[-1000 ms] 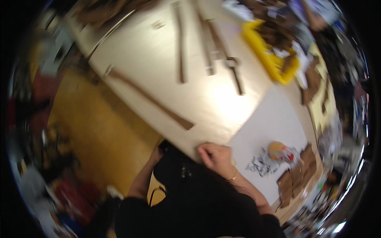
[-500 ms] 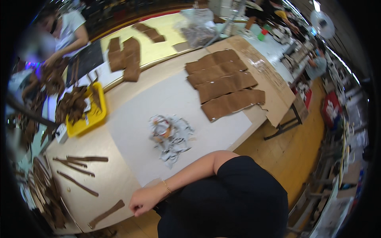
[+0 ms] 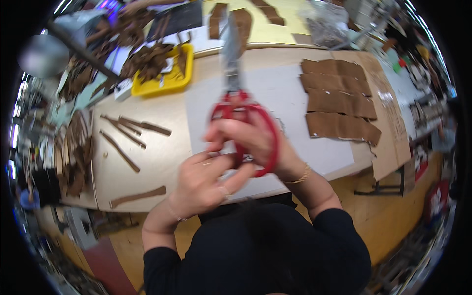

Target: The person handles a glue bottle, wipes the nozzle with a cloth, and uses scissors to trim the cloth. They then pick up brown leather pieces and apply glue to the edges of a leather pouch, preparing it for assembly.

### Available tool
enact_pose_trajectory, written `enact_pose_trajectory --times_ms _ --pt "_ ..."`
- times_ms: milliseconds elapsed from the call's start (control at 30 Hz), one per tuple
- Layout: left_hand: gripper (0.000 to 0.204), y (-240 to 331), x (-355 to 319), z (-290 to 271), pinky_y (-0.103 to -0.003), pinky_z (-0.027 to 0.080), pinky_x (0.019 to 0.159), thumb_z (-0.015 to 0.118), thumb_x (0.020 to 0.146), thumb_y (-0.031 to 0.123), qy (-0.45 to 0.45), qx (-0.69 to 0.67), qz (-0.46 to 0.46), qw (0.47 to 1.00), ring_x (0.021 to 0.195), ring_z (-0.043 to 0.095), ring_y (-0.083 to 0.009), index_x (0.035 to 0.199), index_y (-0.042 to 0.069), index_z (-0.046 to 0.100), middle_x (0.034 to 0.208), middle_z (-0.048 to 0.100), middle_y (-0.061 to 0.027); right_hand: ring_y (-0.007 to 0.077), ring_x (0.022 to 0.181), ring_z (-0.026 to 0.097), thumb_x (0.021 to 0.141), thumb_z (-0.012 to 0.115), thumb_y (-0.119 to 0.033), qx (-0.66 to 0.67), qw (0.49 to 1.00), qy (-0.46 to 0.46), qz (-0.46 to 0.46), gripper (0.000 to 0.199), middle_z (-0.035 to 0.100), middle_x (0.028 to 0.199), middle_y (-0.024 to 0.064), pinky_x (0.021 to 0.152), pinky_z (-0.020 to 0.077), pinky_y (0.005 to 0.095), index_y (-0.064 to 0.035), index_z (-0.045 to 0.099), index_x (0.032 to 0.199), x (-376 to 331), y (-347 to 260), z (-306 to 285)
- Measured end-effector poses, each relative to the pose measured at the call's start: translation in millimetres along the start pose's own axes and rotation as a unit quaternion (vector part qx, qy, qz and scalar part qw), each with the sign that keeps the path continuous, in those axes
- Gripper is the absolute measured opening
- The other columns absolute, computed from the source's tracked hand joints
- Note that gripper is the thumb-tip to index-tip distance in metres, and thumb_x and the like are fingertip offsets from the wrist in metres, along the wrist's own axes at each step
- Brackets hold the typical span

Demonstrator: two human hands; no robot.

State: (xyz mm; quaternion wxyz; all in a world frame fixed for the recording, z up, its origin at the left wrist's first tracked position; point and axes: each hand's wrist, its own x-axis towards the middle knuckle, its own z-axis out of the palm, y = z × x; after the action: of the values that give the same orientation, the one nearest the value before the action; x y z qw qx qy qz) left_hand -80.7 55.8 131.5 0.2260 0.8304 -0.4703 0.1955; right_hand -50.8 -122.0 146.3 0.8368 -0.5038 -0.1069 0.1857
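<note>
One pair of scissors [image 3: 234,96] sits clasped in the right hand's [image 3: 259,140] grip above the table's [image 3: 160,164] near edge; the left hand's [image 3: 199,182] grip I can't make out. Five strips [image 3: 120,151] lie leftward, four panels [image 3: 339,103] rightward.

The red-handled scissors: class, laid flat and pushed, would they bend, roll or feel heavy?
The scissors would probably stay stiff and feel fairly heavy, as the long blades, though blurred, look like shiny metal. They would likely slide rather than roll, given the wide handle loops.
</note>
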Motion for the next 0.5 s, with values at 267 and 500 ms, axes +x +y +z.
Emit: enact_pose_trajectory --times_ms 267,500 --pt "0.03 -38.8 1.5 -2.4 -0.029 0.051 0.076 0.071 0.077 -0.002 0.107 -0.187 -0.19 0.958 0.088 0.061 -0.0205 0.106 0.004 0.065 0.097 0.062 -0.0103 0.009 0.064 0.053 0.081 0.078 -0.029 -0.078 0.966 0.163 -0.183 0.045 0.057 0.083 0.004 0.058 0.0435 0.0231 -0.0027 0.052 0.107 -57.4 4.0 -86.4" --pt "0.026 -24.5 7.3 -48.3 -0.028 0.049 0.076 0.068 0.08 -0.002 -0.016 -0.188 -0.135 0.973 0.086 0.059 -0.0178 0.105 0.003 0.062 0.095 0.061 -0.0092 0.0083 0.064 0.046 0.073 0.057 -0.006 -0.021 0.982 0.175 -0.069 0.038 0.05 0.087 0.005 0.056 0.0369 0.0219 -0.0087 0.04 0.107 -88.4 48.3 -128.6"
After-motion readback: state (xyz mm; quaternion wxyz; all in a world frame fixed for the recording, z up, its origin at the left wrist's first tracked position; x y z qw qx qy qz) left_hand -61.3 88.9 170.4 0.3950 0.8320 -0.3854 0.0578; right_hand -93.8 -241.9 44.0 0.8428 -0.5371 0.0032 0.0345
